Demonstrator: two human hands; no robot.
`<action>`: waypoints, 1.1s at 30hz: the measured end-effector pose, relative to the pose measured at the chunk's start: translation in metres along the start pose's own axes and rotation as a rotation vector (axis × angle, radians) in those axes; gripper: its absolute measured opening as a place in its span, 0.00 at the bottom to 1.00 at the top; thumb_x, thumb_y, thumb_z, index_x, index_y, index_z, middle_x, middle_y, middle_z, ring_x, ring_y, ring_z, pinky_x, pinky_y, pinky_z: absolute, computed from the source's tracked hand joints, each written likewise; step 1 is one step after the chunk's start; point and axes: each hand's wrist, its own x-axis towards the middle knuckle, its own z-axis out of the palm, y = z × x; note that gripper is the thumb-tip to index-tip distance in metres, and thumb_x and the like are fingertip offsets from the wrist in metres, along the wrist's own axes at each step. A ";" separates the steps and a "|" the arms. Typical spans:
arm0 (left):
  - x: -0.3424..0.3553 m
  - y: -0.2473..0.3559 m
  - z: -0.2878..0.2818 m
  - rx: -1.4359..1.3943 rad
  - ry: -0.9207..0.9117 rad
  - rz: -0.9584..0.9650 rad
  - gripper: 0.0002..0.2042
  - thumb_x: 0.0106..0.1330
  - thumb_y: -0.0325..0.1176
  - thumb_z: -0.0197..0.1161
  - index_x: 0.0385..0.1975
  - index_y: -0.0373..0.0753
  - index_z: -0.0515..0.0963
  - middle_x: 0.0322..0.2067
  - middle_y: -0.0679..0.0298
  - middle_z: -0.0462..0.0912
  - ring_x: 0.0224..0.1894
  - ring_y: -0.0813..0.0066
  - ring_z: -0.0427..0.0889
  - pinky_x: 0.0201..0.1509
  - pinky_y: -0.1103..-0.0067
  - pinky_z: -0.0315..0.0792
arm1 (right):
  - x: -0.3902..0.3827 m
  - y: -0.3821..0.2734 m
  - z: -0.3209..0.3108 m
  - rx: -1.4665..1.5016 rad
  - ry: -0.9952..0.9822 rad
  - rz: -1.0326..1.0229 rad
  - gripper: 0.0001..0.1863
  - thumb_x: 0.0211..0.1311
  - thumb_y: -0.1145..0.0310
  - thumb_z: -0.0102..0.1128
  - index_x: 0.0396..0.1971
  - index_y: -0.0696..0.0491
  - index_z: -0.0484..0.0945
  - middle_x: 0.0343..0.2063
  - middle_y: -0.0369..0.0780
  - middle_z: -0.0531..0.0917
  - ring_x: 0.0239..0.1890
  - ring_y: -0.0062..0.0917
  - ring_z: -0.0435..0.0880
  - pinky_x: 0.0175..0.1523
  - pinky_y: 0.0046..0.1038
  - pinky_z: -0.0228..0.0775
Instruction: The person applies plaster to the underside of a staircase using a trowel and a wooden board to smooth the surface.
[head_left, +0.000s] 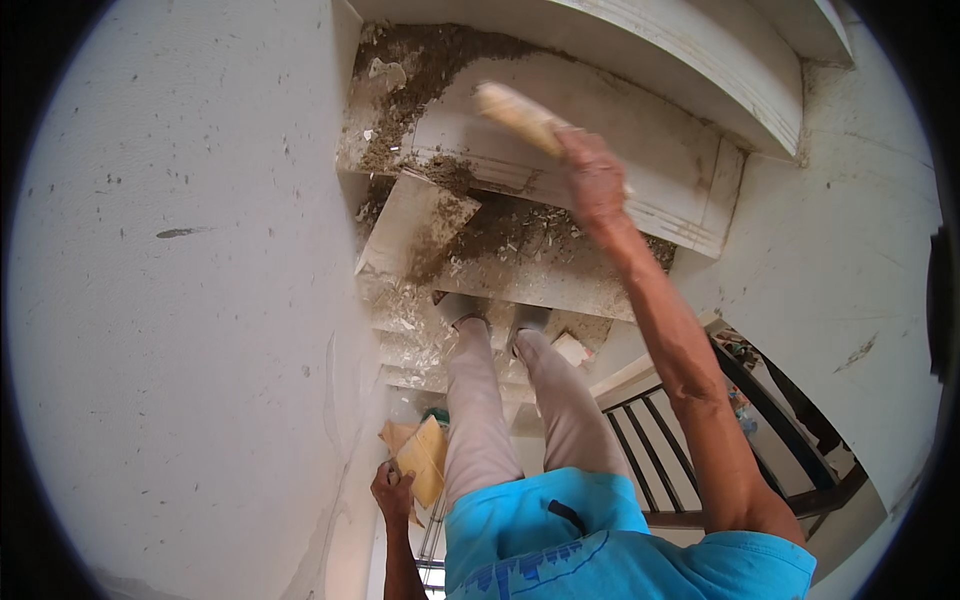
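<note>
My right hand (595, 180) is closed round a pale tan, bar-shaped tool (515, 115), smeared by motion, so its exact kind is unclear. I hold it above a stair tread with dirt and rubble. Low on the left, by the wall, my left hand (392, 490) is closed on a flat yellow piece (425, 460) that hangs beside my leg. A loose pale slab (415, 225) leans at the left end of the steps, smeared with brown mortar. Brown dirt (540, 230) and white chips lie on the step under my right forearm.
White wall (180, 250) rises close on the left. Curved upper steps (700, 60) lie ahead. Dirt (400, 90) lines the upper tread's left side. My feet (525, 320) stand on a littered lower step. A dark railing (650, 450) runs on the right.
</note>
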 end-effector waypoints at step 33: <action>0.012 0.001 -0.001 -0.058 -0.013 -0.036 0.16 0.45 0.28 0.70 0.34 0.30 0.77 0.23 0.56 0.79 0.24 0.67 0.78 0.34 0.72 0.73 | 0.157 -0.092 0.069 -0.173 -0.035 -0.254 0.07 0.61 0.73 0.54 0.36 0.51 0.81 0.32 0.42 0.85 0.38 0.31 0.86 0.39 0.32 0.81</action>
